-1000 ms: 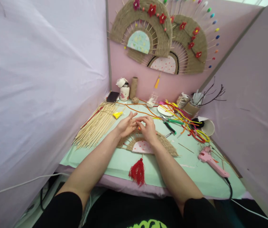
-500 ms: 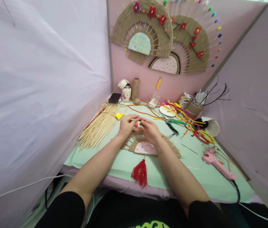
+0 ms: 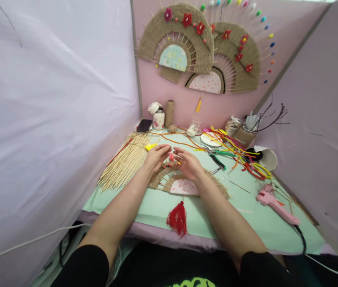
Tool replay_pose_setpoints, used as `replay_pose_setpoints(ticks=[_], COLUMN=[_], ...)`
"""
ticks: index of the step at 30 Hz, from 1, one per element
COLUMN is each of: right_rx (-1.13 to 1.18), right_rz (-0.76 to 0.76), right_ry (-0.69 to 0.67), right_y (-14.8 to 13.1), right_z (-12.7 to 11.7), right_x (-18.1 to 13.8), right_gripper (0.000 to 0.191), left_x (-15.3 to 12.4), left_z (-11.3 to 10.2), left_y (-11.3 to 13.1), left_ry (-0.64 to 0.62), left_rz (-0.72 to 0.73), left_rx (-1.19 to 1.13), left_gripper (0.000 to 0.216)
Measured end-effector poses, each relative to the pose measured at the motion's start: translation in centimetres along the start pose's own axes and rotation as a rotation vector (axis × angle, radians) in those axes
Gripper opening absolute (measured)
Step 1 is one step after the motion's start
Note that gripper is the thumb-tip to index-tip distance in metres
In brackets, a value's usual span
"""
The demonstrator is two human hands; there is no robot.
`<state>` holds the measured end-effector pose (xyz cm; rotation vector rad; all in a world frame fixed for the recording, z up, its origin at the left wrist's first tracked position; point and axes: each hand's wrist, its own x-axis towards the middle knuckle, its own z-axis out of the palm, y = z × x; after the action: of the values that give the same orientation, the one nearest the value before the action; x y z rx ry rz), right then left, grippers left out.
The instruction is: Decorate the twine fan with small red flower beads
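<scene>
A small woven twine fan [image 3: 159, 179] with a pink dotted centre panel [image 3: 183, 186] lies near the table's front, its red tassel [image 3: 177, 219] hanging toward the edge. My left hand [image 3: 157, 157] is above the fan's left side, fingers stretched toward the right. Facing it, my right hand [image 3: 189, 162] hovers over the fan's upper right with its fingers apart. In the gap between them shows a pinkish-red lump [image 3: 171, 157]; I cannot tell whether a finger touches it. A tiny orange-yellow bit shows by the right fingers.
Thin wooden sticks [image 3: 123, 163] lie at left beside a yellow piece [image 3: 150, 147]. Pliers [image 3: 217, 161] and coloured pipe cleaners [image 3: 248, 161] are at right, with a pink glue gun [image 3: 278, 205] nearer. A jar [image 3: 158, 118], twine roll [image 3: 169, 113] and phone [image 3: 144, 126] stand or lie behind.
My fingertips, which met above the fan half a second ago, have come apart. The left hand has shifted slightly left, and more of the pinkish-red lump shows between the hands.
</scene>
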<state>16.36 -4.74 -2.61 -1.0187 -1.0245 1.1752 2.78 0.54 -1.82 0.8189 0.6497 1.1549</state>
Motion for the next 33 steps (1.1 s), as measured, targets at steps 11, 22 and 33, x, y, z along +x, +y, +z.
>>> replay_pose_setpoints(ticks=[11,22,33], right_rx=[-0.689,-0.491,-0.466], right_rz=[-0.659,-0.469,-0.384], right_ry=[0.087,0.073,0.145], right_y=[-0.3,-1.6,-1.2], right_z=[-0.4,-0.4,-0.9], right_x=[-0.4,-0.8,0.0], right_gripper=[0.021,0.016,0.024], left_x=[-0.7,-0.5,0.9], left_z=[-0.4,-0.4,-1.2], left_y=[-0.2,0.2,0.5], left_ry=[-0.27,-0.229,0.071], left_rz=[-0.396,-0.484,-0.153], left_rx=[-0.095,-0.125,0.179], left_gripper=[0.003,0.009,0.013])
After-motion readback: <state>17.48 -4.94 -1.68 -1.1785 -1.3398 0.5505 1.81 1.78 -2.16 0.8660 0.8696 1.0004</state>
